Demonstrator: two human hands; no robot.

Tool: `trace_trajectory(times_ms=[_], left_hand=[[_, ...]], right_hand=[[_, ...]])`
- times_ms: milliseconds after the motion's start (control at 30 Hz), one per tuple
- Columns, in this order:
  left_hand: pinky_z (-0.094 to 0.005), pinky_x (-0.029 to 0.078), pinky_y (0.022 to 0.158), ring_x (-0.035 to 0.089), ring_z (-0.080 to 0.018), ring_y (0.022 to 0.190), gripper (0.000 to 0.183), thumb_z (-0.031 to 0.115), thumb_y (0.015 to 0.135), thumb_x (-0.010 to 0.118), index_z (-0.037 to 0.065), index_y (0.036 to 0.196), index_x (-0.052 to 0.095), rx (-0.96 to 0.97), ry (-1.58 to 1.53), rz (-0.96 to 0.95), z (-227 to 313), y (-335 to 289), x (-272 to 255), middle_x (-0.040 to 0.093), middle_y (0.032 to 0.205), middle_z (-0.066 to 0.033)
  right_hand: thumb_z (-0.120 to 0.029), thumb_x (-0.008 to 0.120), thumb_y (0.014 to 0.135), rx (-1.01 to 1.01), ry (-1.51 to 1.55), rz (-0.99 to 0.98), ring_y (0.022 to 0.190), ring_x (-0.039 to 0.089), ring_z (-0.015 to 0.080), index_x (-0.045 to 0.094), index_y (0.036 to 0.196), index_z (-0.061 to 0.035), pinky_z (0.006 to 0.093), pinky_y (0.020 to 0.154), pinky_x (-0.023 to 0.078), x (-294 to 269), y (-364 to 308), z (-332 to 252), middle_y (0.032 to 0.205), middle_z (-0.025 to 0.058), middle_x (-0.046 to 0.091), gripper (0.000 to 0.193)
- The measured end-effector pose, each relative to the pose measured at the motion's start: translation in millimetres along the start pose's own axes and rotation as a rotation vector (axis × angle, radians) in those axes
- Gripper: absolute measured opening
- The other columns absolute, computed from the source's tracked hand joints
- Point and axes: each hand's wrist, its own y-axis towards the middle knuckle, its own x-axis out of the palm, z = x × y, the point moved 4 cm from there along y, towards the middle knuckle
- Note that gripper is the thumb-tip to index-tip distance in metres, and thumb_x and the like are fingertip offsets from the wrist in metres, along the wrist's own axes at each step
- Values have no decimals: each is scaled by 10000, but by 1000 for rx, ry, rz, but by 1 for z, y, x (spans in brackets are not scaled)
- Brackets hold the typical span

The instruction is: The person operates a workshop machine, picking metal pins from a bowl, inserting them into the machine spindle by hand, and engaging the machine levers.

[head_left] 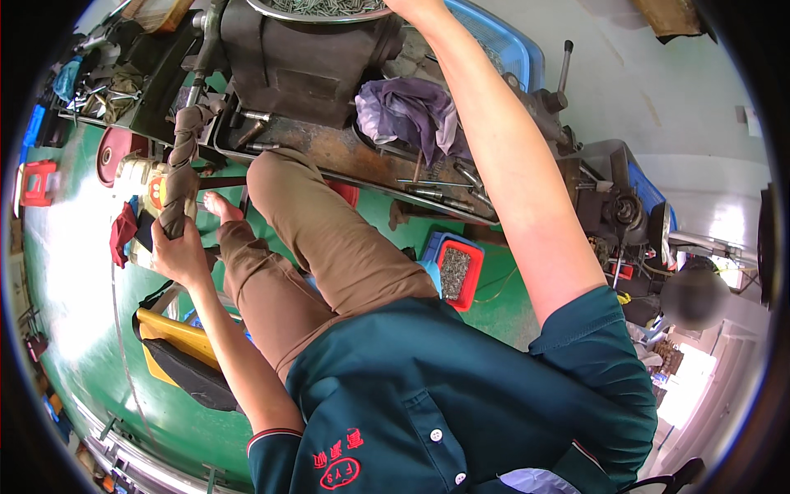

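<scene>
My left hand (176, 253) is wrapped round the lower end of a machine lever (183, 160) bound in twisted brown wrapping. The lever joins a metal shaft on the dark machine (288, 70). At the upper edge, my right hand (414, 6) reaches beside a round metal bowl (319, 16) on top of the machine. Many small metal pins (329, 6) lie in that bowl. The fingers of my right hand are cut off by the picture's edge, so what they hold is hidden.
A purple and white cloth (411, 115) lies on the machine's oily tray (317, 144), with metal rods around it. A blue plastic basket (527, 62) stands behind my right forearm. Below are a red bin (476, 280) of small parts and a yellow chair (177, 342).
</scene>
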Motion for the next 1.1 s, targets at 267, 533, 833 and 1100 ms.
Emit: trace_trajectory(times_ms=[267,533,833,1100], left_hand=[[-385,426,523,559,-327,573,278,242,600,600,59,805,562,23,23,14,0,0,-1,576,626,-147],[-380,425,520,561,-322,577,263,241,600,601,69,795,563,16,3,22,0,0,0,579,628,-140],[-383,426,533,565,-318,593,266,244,602,598,79,808,565,-11,17,2,-4,0,2,584,642,-136],[-386,427,535,565,-320,593,260,243,602,598,85,807,567,-15,11,-5,-2,0,1,586,644,-136]], right_hand=[[-162,543,661,22,-7,-20,585,569,162,587,737,-34,276,547,434,2,1,3,636,78,599,155],[-149,546,660,-1,8,8,557,562,155,581,726,-29,272,525,425,1,1,3,600,75,588,141],[-149,544,659,-13,32,-1,538,552,147,580,715,-30,270,508,416,4,3,6,585,75,581,136],[-142,542,663,-16,37,8,520,546,140,577,717,-27,265,498,413,3,2,7,574,71,578,132]])
